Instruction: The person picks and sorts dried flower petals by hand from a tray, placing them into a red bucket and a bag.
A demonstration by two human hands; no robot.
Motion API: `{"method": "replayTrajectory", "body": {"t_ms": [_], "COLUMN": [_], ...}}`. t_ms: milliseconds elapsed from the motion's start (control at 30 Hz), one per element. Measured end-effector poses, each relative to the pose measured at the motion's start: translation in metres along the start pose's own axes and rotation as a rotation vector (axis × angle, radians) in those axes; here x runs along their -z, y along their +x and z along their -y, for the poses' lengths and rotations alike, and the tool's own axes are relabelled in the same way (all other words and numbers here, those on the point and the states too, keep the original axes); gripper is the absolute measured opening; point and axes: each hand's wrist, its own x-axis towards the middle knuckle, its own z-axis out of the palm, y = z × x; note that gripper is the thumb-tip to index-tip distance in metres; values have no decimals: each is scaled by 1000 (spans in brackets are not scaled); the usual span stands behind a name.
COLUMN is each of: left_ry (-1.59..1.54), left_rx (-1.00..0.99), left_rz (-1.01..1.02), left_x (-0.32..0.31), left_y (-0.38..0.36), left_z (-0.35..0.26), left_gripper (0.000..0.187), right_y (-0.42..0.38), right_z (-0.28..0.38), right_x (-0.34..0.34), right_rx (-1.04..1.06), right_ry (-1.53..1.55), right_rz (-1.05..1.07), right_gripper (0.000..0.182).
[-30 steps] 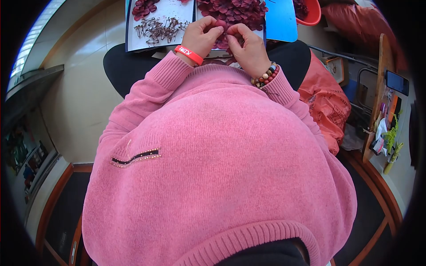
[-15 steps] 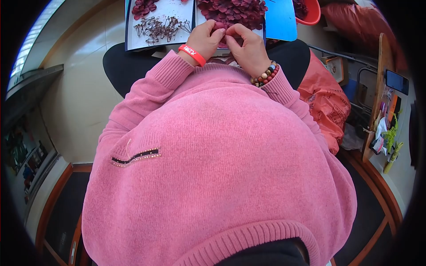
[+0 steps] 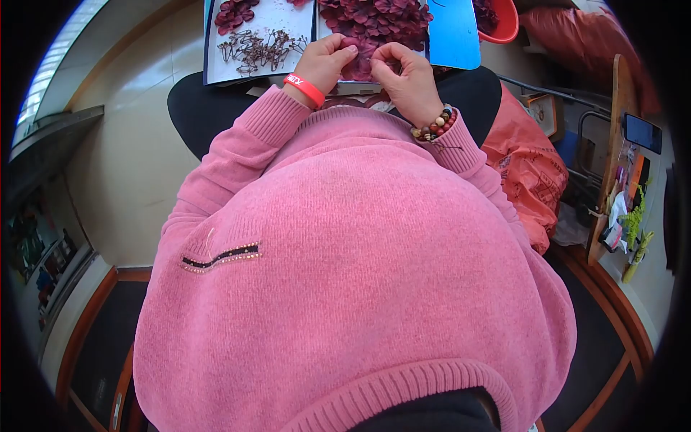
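My left hand (image 3: 324,66) wears a red wristband and is closed on a dark red artificial flower (image 3: 358,66), its petals spread below the thumb. My right hand (image 3: 410,81), with beaded bracelets at the wrist, is pinched at the flower's right edge. Whatever lies between those fingertips is too small to tell. Just beyond both hands is a heap of dark red artificial flower petals (image 3: 381,18). Left of them, a tangle of thin brown stems (image 3: 263,52) lies in the white, dark-edged tray (image 3: 284,16).
More red petals (image 3: 234,14) sit in the tray's far left part. To the right are a blue board (image 3: 457,39) and a red bowl (image 3: 508,21) with dark petals. Red plastic bags (image 3: 525,162) and a wooden-edged stand (image 3: 617,144) with a phone (image 3: 643,133) are farther right.
My hands have moved apart from fingertips together. The right hand shifted slightly right and down, and the flower between them now shows spread open.
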Motion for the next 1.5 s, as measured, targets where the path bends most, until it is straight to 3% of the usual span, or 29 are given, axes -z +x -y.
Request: {"method": "replayTrajectory", "body": {"t_ms": [233, 333, 433, 633, 833, 933, 1233, 1500], "left_ry": [53, 90, 69, 15, -16, 28, -17, -119], "left_rx": [6, -38, -47, -107, -187, -204, -139, -73], "left_rz": [65, 58, 43, -12, -146, -154, -127, -89], "left_x": [4, 3, 0, -4, -11, -12, -13, -16], "left_y": [-2, -2, -4, -7, -8, -7, -8, -13], "left_z": [-1, 1, -1, -1, -2, 3, 1, -9], "left_gripper": [15, 15, 15, 14, 12, 12, 14, 15], "right_y": [-5, 0, -1, 2, -2, 0, 4, 5], "right_z": [16, 2, 1, -4, 18, 15, 2, 0], "right_x": [2, 4, 2, 0, -2, -4, -7, -5], "right_rx": [-55, 203, 274, 311, -50, -20, 370, 492], "right_ry": [48, -227, -328, -233, 110, 113, -308, -322], "right_rz": [-10, -47, -91, -126, 0, -35, -178, -167], "right_gripper": [10, 11, 11, 10, 9, 9, 11, 13]}}
